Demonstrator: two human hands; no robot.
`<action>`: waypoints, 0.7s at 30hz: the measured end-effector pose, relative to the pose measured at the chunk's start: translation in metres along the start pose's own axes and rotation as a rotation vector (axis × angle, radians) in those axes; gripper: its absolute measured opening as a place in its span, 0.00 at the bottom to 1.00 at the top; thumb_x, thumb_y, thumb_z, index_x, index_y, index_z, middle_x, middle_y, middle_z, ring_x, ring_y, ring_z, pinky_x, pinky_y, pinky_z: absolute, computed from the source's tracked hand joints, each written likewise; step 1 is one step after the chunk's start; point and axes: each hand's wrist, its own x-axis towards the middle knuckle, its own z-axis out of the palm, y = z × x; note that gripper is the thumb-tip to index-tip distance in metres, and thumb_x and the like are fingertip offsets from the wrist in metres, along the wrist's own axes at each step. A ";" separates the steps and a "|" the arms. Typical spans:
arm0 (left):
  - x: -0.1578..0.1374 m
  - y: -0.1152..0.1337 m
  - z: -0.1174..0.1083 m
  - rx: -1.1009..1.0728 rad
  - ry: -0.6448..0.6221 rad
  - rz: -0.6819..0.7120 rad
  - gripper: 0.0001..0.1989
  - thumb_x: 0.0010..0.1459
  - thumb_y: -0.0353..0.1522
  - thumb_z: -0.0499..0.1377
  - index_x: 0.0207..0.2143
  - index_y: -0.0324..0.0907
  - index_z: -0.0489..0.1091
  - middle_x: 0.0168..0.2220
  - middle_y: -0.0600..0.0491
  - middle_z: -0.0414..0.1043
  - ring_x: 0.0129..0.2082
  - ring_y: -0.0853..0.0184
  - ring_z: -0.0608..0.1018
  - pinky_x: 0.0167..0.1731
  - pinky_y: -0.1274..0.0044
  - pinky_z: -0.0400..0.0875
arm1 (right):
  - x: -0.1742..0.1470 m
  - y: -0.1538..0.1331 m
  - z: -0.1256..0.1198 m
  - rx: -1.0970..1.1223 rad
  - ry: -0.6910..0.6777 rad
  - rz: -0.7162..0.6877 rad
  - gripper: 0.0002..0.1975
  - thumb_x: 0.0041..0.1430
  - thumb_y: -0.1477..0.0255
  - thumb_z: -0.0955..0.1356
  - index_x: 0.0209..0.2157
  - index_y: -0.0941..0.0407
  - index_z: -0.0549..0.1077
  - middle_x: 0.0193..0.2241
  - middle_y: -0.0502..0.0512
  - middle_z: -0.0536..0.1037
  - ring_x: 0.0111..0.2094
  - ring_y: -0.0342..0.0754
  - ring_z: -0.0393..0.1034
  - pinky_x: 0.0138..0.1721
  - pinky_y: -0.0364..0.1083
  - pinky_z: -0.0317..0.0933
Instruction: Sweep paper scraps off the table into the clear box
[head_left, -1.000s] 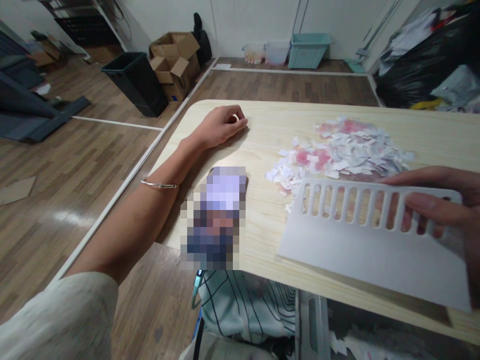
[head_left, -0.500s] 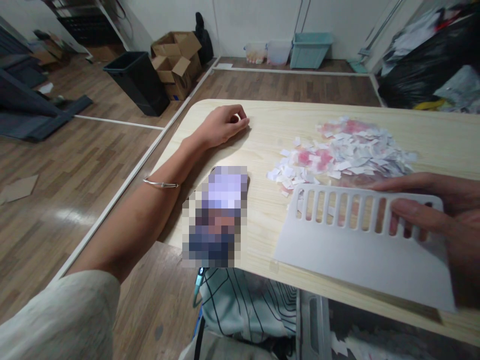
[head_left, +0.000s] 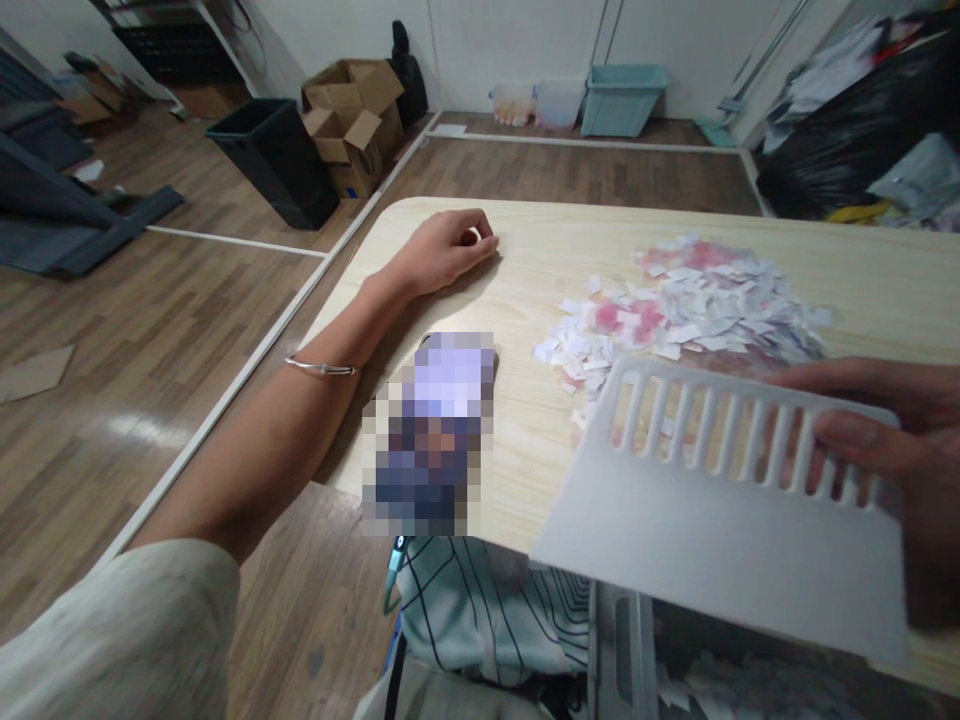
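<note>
Slotted white plastic board [head_left: 720,500] sits tilted over the near edge of the tabletop [head_left: 525,260], its plain lower part jutting out past that edge and its row of slots lifted toward the paper scraps. The right hand [head_left: 892,450] has it by the right end, thumb pressed on the front face and fingers showing through the slots from behind, so that grip is closed on the board. Just beyond the slotted edge lies a spread heap of torn paper scraps [head_left: 690,305], white and pink, running toward the right side of the tabletop; the nearest scraps lie right at the board's upper left corner. The left hand [head_left: 442,250] rests well apart near the far left corner of the tabletop, curled loosely on the wood with nothing in it, a thin bangle [head_left: 319,368] on the forearm that lies along the left edge. Between the forearm and the board a blurred-out object [head_left: 431,430] lies at the near edge. Below that edge, under the board, a grey bin [head_left: 622,650] shows with paper bits inside.
</note>
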 end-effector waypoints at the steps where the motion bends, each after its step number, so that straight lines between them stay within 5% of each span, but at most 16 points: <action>1: 0.000 0.000 0.000 0.003 -0.001 0.003 0.03 0.62 0.32 0.66 0.36 0.42 0.75 0.26 0.52 0.71 0.30 0.65 0.71 0.32 0.70 0.63 | -0.001 -0.002 0.000 0.073 0.006 0.072 0.13 0.63 0.49 0.76 0.42 0.40 0.88 0.44 0.55 0.90 0.28 0.56 0.84 0.23 0.50 0.74; 3: 0.000 0.001 -0.001 0.007 0.001 0.008 0.03 0.63 0.32 0.66 0.36 0.42 0.75 0.27 0.52 0.71 0.30 0.65 0.71 0.32 0.70 0.63 | -0.003 -0.004 -0.001 0.201 -0.006 0.171 0.09 0.59 0.55 0.80 0.40 0.40 0.89 0.46 0.54 0.89 0.33 0.57 0.85 0.25 0.49 0.75; 6: 0.000 0.002 -0.001 0.003 0.002 0.009 0.03 0.63 0.32 0.66 0.35 0.43 0.75 0.26 0.52 0.71 0.29 0.65 0.70 0.32 0.70 0.62 | -0.003 -0.004 0.001 0.152 -0.009 0.107 0.06 0.59 0.60 0.80 0.39 0.40 0.89 0.46 0.53 0.89 0.39 0.57 0.86 0.27 0.46 0.74; 11: 0.000 0.002 0.000 -0.017 0.002 -0.008 0.04 0.62 0.32 0.66 0.34 0.43 0.74 0.27 0.52 0.72 0.29 0.65 0.70 0.31 0.70 0.63 | 0.003 0.003 0.001 0.083 -0.192 -0.023 0.05 0.57 0.60 0.81 0.38 0.39 0.90 0.32 0.51 0.88 0.19 0.47 0.75 0.17 0.43 0.66; 14: 0.000 0.002 0.000 -0.015 0.008 -0.007 0.05 0.62 0.32 0.67 0.33 0.43 0.74 0.28 0.51 0.73 0.30 0.65 0.71 0.32 0.70 0.63 | 0.005 0.005 -0.002 0.039 -0.237 -0.099 0.05 0.57 0.57 0.81 0.36 0.38 0.90 0.31 0.51 0.88 0.24 0.51 0.80 0.20 0.44 0.70; 21: 0.000 0.001 0.000 -0.016 0.008 0.008 0.05 0.62 0.33 0.67 0.34 0.43 0.74 0.28 0.51 0.74 0.32 0.64 0.73 0.33 0.71 0.64 | -0.002 -0.007 0.007 0.172 0.047 0.115 0.13 0.55 0.50 0.82 0.38 0.40 0.89 0.39 0.55 0.88 0.32 0.54 0.82 0.26 0.48 0.71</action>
